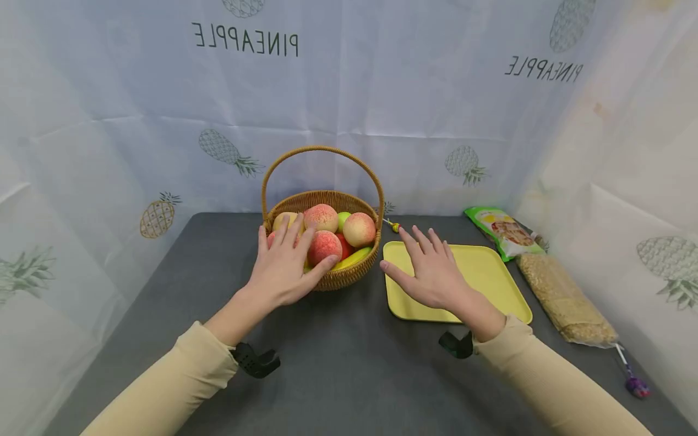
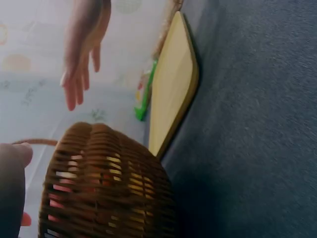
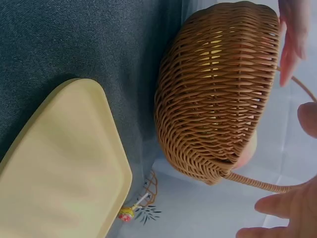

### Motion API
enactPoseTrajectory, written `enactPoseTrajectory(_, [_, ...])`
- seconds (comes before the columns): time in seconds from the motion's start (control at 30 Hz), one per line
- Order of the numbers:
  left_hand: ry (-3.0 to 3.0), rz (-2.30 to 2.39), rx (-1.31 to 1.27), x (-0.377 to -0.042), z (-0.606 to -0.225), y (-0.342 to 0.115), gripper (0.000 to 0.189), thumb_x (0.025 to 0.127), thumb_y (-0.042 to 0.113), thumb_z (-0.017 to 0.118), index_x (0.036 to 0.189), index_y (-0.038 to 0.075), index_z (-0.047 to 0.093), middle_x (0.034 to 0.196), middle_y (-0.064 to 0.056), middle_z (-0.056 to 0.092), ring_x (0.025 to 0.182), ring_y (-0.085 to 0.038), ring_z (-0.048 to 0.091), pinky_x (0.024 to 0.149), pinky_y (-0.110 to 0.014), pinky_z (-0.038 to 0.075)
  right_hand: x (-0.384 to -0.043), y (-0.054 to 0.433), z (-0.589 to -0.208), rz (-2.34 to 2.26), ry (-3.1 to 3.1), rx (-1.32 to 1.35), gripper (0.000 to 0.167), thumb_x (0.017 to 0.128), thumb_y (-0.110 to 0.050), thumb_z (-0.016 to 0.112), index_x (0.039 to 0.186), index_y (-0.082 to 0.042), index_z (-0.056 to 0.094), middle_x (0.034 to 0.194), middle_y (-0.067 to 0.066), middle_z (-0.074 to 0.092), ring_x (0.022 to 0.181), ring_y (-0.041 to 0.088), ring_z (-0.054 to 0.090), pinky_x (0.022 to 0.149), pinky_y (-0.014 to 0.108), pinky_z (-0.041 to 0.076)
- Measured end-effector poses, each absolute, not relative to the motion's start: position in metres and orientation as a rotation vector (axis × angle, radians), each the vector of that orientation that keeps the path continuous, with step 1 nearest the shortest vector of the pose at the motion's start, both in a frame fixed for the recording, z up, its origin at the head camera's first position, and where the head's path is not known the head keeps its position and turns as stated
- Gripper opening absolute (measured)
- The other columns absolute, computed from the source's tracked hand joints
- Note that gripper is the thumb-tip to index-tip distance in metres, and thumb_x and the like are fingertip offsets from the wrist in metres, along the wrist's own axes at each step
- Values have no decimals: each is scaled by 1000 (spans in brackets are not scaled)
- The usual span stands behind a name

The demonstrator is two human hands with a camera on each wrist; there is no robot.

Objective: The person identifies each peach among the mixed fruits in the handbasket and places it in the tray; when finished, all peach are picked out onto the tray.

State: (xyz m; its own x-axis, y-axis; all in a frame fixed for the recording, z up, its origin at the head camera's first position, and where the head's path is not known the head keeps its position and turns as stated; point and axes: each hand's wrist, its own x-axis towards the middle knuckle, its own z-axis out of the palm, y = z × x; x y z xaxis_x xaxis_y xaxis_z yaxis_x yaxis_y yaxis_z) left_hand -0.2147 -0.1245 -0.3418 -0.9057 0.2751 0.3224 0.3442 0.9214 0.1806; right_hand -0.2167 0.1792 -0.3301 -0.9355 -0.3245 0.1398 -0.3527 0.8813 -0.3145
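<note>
A brown wicker basket [image 1: 340,280] with a tall arched handle stands toward the back of the dark table. It holds several peaches [image 1: 359,230], a banana [image 1: 354,258] and a green fruit [image 1: 343,218], partly hidden by my left hand [image 1: 279,266]. That hand spreads its fingers over the basket's front left side, palm down and gripping nothing. My right hand [image 1: 433,275] hovers with fingers extended over the left part of a yellow tray [image 1: 488,275], holding nothing. In the right wrist view, the right fingers [image 3: 277,204] overlap the basket handle [image 3: 255,182].
A green snack bag [image 1: 501,233] lies beyond the tray's far right corner. Below it, a clear bag of pale flakes [image 1: 564,297] runs along the right edge, with a purple lollipop [image 1: 637,386] at its near end. A yellow lollipop [image 1: 394,226] lies between basket and tray. Pineapple-print curtain [image 1: 338,91] surrounds the table.
</note>
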Motion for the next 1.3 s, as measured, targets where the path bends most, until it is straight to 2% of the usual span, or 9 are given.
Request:
enactPoseTrajectory(0.17, [-2667, -563, -374, -212, -353, -151, 85, 100, 71, 39, 162, 13, 31, 168, -17, 20, 155, -39, 10, 117, -67, 3, -222, 173, -326, 660, -2909, 660, 87, 100, -63, 53, 160, -5, 30, 164, 21, 28, 151, 44, 19, 118, 61, 18])
enactPoseTrajectory(0.3, [-2507, -870, -262, -219, -362, -165, 75, 103, 57, 48, 156, 6, 39, 163, -19, 30, 148, -42, 28, 114, -66, 23, -226, 167, -321, 746, -2862, 732, 82, 101, -57, 57, 158, -1, 34, 160, 19, 36, 147, 42, 30, 116, 60, 26])
enactPoseTrajectory(0.4, [-2392, -1121, -184, -229, -368, -171, 69, 104, 50, 51, 154, 4, 41, 157, -21, 37, 142, -41, 38, 108, -65, 34, -230, 161, -313, 757, -2843, 759, 80, 101, -56, 57, 157, -2, 36, 157, 17, 41, 145, 39, 36, 114, 58, 30])
enactPoseTrajectory(0.6, [-2337, -1378, -60, -248, -376, -186, 68, 106, 49, 49, 156, 5, 37, 154, -21, 41, 139, -42, 43, 107, -59, 39, -242, 143, -300, 747, -2851, 795, 78, 101, -54, 59, 155, -2, 39, 155, 16, 44, 141, 37, 41, 111, 56, 37])
enactPoseTrajectory(0.73, [-2361, -1462, -5, -261, -376, -198, 72, 106, 55, 46, 159, 9, 33, 159, -18, 37, 139, -40, 45, 108, -58, 40, -253, 130, -297, 712, -2875, 804, 76, 99, -50, 63, 153, -1, 42, 150, 18, 48, 135, 37, 47, 106, 54, 42])
enactPoseTrajectory(0.9, [-2384, -1745, -3, -277, -372, -210, 72, 105, 57, 48, 161, 15, 33, 161, -14, 36, 144, -34, 39, 110, -55, 38, -268, 121, -293, 687, -2928, 757, 70, 97, -46, 68, 148, -2, 48, 137, 17, 56, 121, 33, 55, 96, 50, 49])
enactPoseTrajectory(1.07, [-2254, -2169, 8, -291, -370, -223, 67, 106, 45, 56, 162, 15, 33, 160, -12, 36, 144, -29, 38, 110, -51, 39, -282, 120, -286, 691, -2977, 757, 64, 98, -42, 67, 145, -1, 51, 133, 16, 59, 116, 31, 57, 93, 48, 49])
enactPoseTrajectory(1.3, [-2068, -2591, -70, -302, -375, -243, 65, 108, 27, 57, 163, 13, 27, 165, -11, 30, 151, -27, 29, 119, -51, 23, -289, 116, -277, 694, -3035, 770, 66, 99, -43, 65, 148, -1, 49, 138, 16, 59, 122, 33, 57, 99, 51, 47])
